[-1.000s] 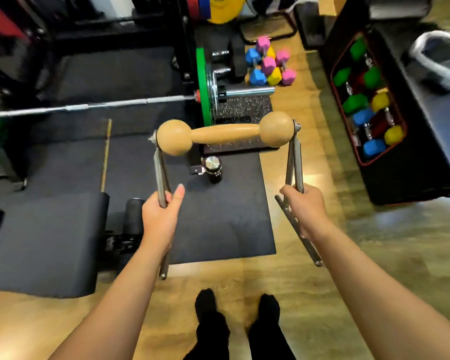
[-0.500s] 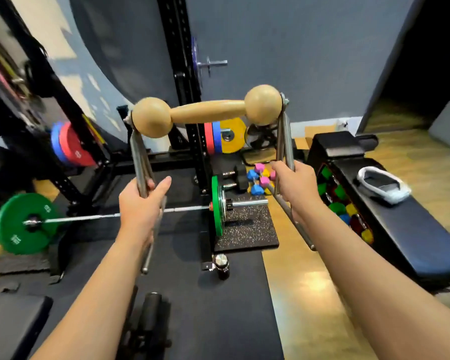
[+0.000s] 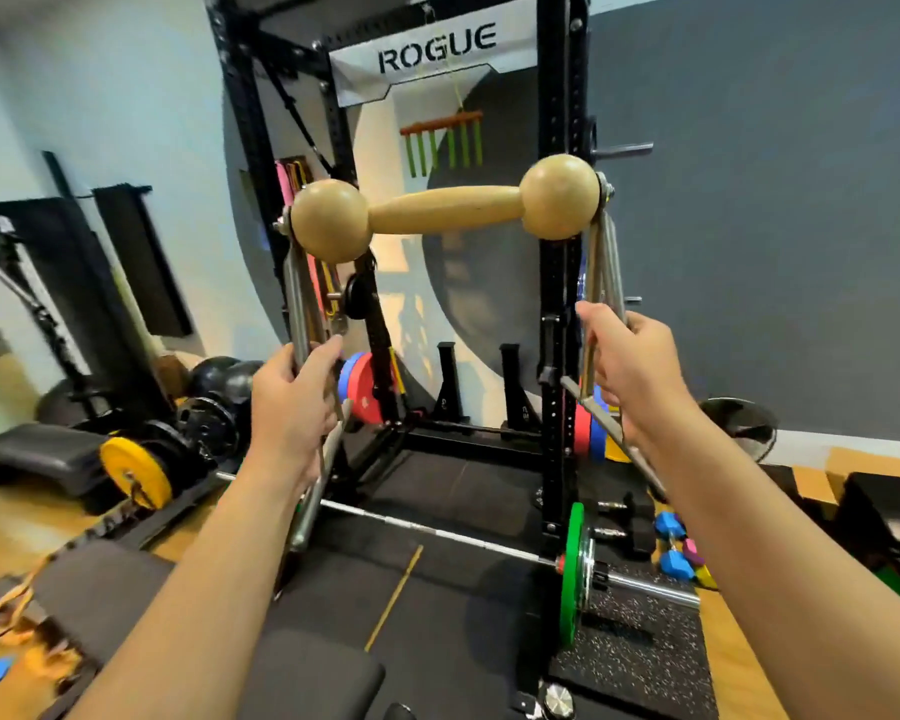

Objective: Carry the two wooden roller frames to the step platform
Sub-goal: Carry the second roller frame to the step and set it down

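Observation:
A wooden roller frame [image 3: 442, 210] is held up in front of me: a tan dumbbell-shaped roller between two grey metal side legs. My left hand [image 3: 292, 407] is shut on the left leg, and my right hand [image 3: 630, 371] is shut on the right leg. The legs' lower ends stick out below both hands. A dark step platform [image 3: 37, 462] lies on the floor at the far left. A second roller frame is not visible.
A black power rack [image 3: 557, 283] stands straight ahead. A barbell [image 3: 468, 537] with a green plate [image 3: 570, 574] lies across the black mat. A padded bench [image 3: 219, 631] is below my arms. A yellow plate [image 3: 136, 472] and small dumbbells [image 3: 676, 548] sit on the floor.
My view has swung up and to the left, bringing the rack and the step platform into sight. Both hands keep hold of the frame, which has stayed raised in front of me.

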`<act>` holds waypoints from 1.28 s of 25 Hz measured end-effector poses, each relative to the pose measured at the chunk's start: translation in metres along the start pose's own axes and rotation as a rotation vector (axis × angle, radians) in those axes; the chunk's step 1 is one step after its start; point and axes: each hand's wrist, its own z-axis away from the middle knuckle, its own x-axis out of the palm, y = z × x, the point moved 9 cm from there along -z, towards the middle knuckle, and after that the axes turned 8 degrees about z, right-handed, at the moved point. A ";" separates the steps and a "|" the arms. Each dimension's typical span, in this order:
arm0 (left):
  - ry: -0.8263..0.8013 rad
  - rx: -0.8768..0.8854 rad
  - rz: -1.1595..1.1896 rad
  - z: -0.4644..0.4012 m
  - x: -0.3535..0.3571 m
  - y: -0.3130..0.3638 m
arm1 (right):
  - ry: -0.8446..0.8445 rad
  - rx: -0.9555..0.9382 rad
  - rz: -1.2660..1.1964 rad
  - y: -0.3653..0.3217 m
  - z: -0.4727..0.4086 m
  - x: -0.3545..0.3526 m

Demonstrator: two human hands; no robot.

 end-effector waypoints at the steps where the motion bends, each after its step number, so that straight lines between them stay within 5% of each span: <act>1: 0.031 0.013 -0.003 0.003 -0.018 0.015 | -0.039 -0.005 -0.022 -0.007 0.002 0.020; 9: 0.327 0.107 -0.041 0.041 -0.202 0.131 | -0.340 0.054 -0.192 -0.044 0.066 0.221; 21: 0.673 0.345 -0.286 0.151 -0.513 0.351 | -0.802 0.058 -0.304 -0.158 0.303 0.536; 32: 0.998 0.407 -0.389 0.203 -0.719 0.434 | -1.086 0.074 -0.343 -0.199 0.456 0.766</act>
